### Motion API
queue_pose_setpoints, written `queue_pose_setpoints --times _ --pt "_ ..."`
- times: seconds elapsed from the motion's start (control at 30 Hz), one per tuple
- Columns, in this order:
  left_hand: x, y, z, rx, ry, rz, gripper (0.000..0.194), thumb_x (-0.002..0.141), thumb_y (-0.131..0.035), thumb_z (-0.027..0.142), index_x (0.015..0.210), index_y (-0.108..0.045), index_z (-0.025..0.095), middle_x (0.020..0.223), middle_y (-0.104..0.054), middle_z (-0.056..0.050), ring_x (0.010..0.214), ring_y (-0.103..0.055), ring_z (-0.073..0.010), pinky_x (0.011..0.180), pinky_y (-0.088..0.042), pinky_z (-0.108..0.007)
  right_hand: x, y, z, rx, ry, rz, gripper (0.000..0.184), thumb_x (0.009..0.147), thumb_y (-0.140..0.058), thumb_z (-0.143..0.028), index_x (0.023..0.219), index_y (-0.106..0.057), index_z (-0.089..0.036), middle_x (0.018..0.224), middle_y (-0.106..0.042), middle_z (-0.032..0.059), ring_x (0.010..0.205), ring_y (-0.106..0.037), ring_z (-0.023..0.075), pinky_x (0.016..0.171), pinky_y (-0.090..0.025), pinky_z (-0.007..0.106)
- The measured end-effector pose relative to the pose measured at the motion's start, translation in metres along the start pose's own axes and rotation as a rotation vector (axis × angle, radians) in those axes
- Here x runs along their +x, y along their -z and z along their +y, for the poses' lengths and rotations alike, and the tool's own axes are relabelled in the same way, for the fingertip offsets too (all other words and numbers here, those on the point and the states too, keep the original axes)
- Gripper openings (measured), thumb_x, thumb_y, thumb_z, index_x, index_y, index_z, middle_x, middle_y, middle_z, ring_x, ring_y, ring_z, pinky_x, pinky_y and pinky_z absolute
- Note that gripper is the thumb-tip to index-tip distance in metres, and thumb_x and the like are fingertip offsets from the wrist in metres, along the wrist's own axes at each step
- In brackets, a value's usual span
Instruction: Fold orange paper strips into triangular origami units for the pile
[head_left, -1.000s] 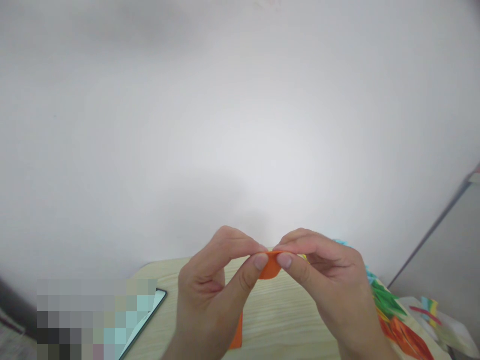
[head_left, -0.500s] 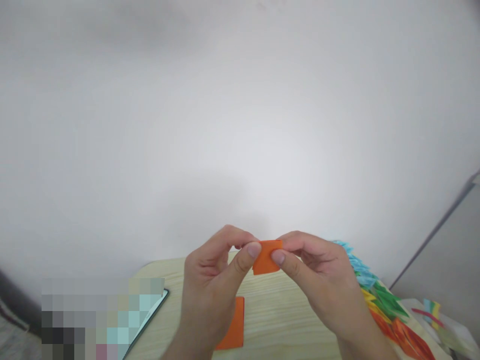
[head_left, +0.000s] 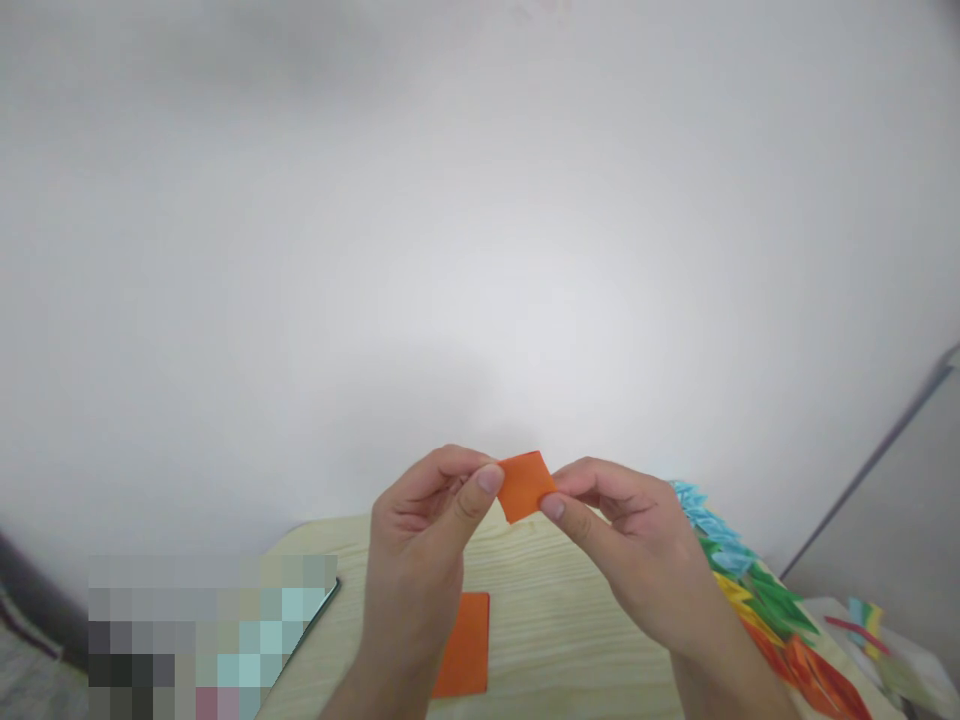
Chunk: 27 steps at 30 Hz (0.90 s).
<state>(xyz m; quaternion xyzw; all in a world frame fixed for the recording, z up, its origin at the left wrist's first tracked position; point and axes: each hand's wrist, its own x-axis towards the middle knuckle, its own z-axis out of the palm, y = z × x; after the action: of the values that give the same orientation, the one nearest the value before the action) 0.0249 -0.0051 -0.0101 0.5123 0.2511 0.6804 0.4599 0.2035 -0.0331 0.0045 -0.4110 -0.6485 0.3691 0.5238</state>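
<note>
I hold a small folded orange paper [head_left: 523,484] up in front of me, above a light wooden table [head_left: 570,640]. My left hand [head_left: 427,540] pinches its left edge between thumb and fingers. My right hand [head_left: 622,545] pinches its right edge the same way. The paper is tilted, with one flat face turned toward me. A second orange paper piece [head_left: 465,645] lies flat on the table below my left hand.
A row of folded paper pieces [head_left: 757,600] in blue, green, yellow and orange runs along the table's right side. A tablet or phone with a blurred screen [head_left: 217,640] lies at the left. A white wall fills the background. Coloured paper scraps [head_left: 862,615] lie at far right.
Both hands have lifted the orange paper slightly and turned it, so its flat face now shows instead of its curved edge. More of the orange piece on the table is visible.
</note>
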Motion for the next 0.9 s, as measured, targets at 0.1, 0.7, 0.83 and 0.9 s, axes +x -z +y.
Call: queue_pose_setpoints --times 0.1,0.7,0.83,0.9 --pt "-0.001 -0.004 0.003 -0.009 0.026 0.012 0.007 0.087 -0.08 0.025 0.085 -0.075 0.02 0.078 -0.071 -0.001 0.077 -0.061 -0.0139 0.07 -0.047 -0.025 0.001 0.0 -0.002 0.065 -0.022 0.021 0.018 0.097 -0.072 -0.037 0.09 -0.077 -0.021 0.089 -0.079 0.0034 0.084 -0.07 0.0188 0.079 -0.052 0.031" --pt "0.007 0.0 0.009 0.038 0.135 -0.238 0.017 0.091 -0.076 0.028 0.107 -0.079 0.024 0.087 -0.073 -0.004 0.081 -0.063 -0.0165 0.074 -0.047 -0.028 0.016 0.008 0.013 0.586 -0.224 -0.049 0.013 0.087 -0.078 -0.026 0.081 -0.071 -0.017 0.07 -0.067 -0.0002 0.063 -0.06 0.0124 0.061 -0.05 0.024" --pt "0.006 0.003 0.008 0.122 0.085 -0.256 0.008 0.092 -0.074 0.024 0.098 -0.08 0.024 0.092 -0.075 -0.004 0.085 -0.064 -0.0167 0.079 -0.049 -0.029 0.017 0.009 0.013 0.628 -0.254 -0.072 0.011 0.086 -0.076 -0.024 0.079 -0.071 -0.017 0.067 -0.066 0.0002 0.06 -0.061 0.0135 0.058 -0.054 0.025" --pt "0.005 0.003 0.009 0.164 0.072 -0.272 0.008 0.093 -0.073 0.023 0.097 -0.08 0.023 0.093 -0.076 -0.005 0.084 -0.064 -0.0176 0.079 -0.049 -0.031 0.016 0.01 0.012 0.636 -0.276 -0.097 0.011 0.086 -0.074 -0.025 0.079 -0.07 -0.017 0.065 -0.066 0.0004 0.058 -0.062 0.0148 0.056 -0.057 0.027"
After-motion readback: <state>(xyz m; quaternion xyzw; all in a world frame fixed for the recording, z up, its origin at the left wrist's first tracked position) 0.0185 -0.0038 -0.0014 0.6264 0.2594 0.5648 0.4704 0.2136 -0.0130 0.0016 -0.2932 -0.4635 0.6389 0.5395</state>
